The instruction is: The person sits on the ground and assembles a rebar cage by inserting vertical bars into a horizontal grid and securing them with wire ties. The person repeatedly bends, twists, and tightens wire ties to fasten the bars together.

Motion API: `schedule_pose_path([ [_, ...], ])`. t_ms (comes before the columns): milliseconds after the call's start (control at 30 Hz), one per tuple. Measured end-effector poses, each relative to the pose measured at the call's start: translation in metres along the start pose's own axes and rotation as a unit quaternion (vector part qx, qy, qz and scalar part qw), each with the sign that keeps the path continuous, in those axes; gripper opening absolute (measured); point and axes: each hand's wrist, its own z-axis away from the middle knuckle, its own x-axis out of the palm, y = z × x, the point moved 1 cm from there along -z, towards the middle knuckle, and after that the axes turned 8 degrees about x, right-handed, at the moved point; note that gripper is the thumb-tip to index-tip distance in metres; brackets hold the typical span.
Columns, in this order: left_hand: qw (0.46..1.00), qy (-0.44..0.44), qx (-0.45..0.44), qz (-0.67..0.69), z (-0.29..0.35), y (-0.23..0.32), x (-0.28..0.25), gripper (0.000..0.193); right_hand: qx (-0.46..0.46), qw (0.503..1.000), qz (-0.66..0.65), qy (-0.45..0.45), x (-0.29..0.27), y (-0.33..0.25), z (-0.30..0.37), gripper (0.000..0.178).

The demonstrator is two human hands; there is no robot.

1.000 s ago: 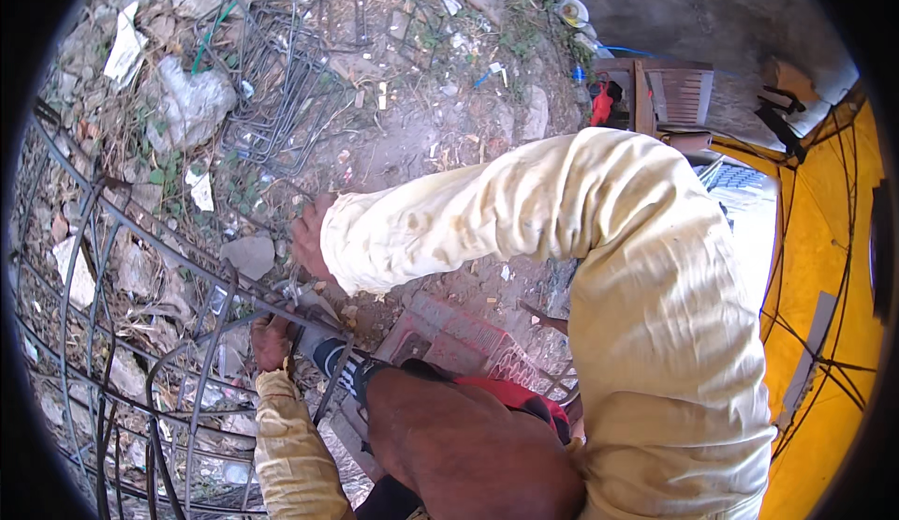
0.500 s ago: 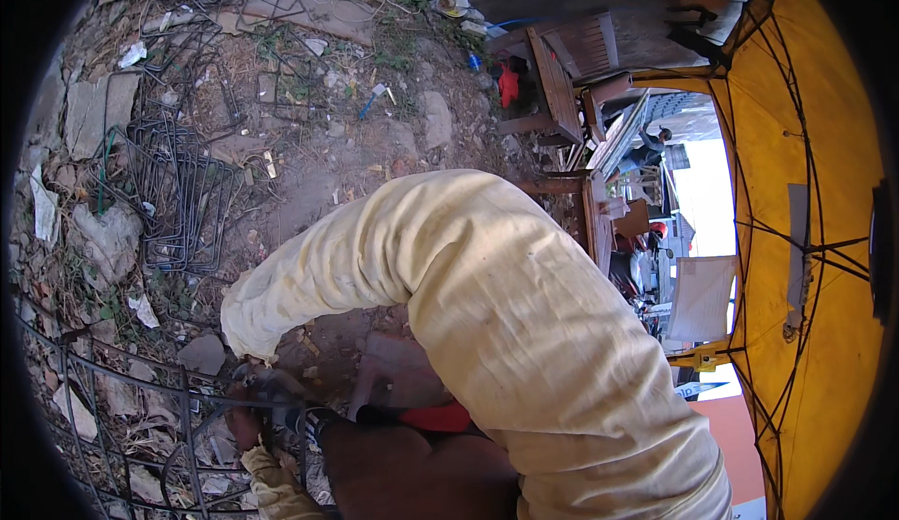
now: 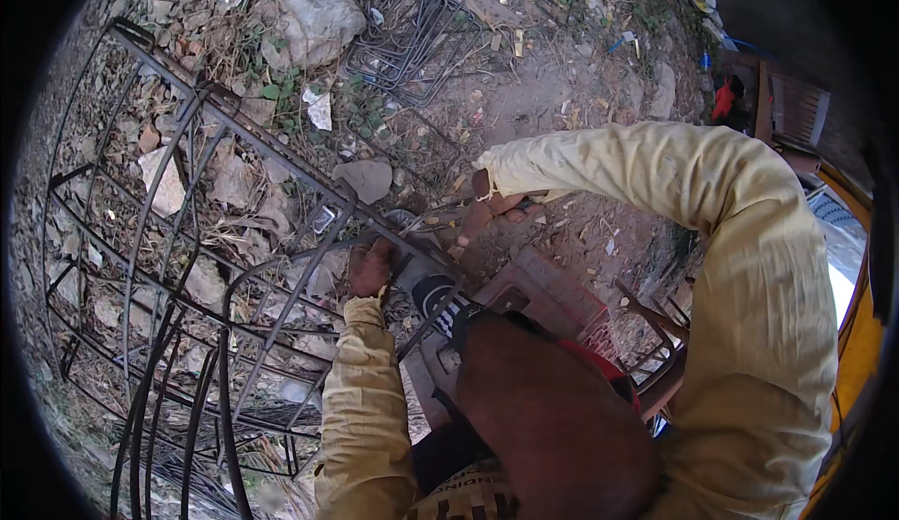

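A cage of bent steel bars [image 3: 272,150] slants across the left half of the view. My left hand [image 3: 371,267] is closed at one of its bars, beside a corner joint. My right hand [image 3: 504,207] is just to the right of that joint, lower down. Its fingers are curled, and a thin dark metal piece runs from them toward the bars; I cannot make out what it is. Both arms wear cream sleeves [image 3: 646,169]. A striped sock [image 3: 445,309] on my foot shows just below the joint, under my bent knee [image 3: 552,417].
A reddish plastic crate [image 3: 552,286] lies by my leg. Loose bent rebar stirrups [image 3: 412,28] are piled beyond the cage. Stones, a large rock [image 3: 314,23] and litter cover the dirt. A wooden bench [image 3: 763,98] stands at the far right, near a yellow canopy [image 3: 857,361].
The view has turned, bringing the cage further into it. My right hand, hidden by its sleeve before, now shows near the joint. My left hand is at the bars in both frames.
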Motion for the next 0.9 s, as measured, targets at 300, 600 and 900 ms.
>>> schedule_pose_path([
  [300,0.999,0.011,-0.018,0.050,0.013,0.037,0.012,0.031,-0.002,0.992,-0.064,-0.110,-0.007,-0.013,-0.022,0.046],
  [600,0.988,0.035,-0.092,0.116,0.012,0.037,0.016,0.029,0.075,0.968,-0.218,-0.101,0.022,0.013,-0.032,0.057],
  [900,0.997,0.013,-0.063,0.048,0.017,0.054,0.015,0.035,-0.185,0.978,-0.092,-0.027,0.014,0.028,-0.050,0.039],
])
